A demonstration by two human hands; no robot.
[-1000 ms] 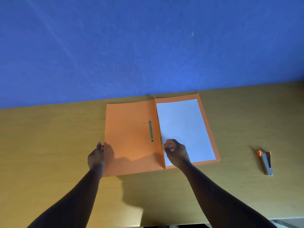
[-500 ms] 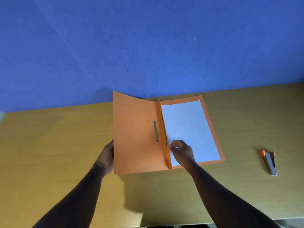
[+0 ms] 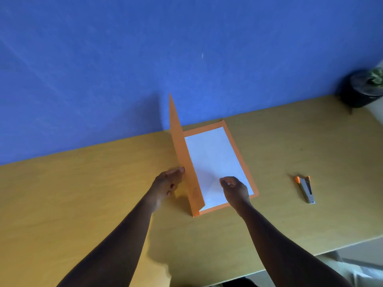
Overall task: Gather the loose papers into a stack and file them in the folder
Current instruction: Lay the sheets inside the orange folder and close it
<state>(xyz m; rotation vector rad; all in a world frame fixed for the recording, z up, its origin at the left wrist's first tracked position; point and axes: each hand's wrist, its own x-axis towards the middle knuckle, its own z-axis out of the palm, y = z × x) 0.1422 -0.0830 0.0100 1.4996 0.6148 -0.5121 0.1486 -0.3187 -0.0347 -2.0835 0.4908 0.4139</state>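
An orange folder (image 3: 238, 154) lies on the yellow-brown table, its back half flat and its front cover (image 3: 180, 154) standing nearly upright. A stack of white papers (image 3: 213, 162) rests inside on the flat half. My left hand (image 3: 167, 183) is behind the raised cover, fingertips touching its outer face and propping it up. My right hand (image 3: 235, 189) hovers over the near part of the papers with fingers loosely curled and holds nothing.
A grey stapler with orange tips (image 3: 305, 189) lies on the table (image 3: 83, 193) right of the folder. A dark round pot with a plant (image 3: 361, 90) stands at the far right corner. A blue wall (image 3: 145, 59) rises directly behind the table.
The folder's front cover went from flat on the table to nearly upright, swung up by my left hand. My right hand lifted off the papers near the spine and shifted right.
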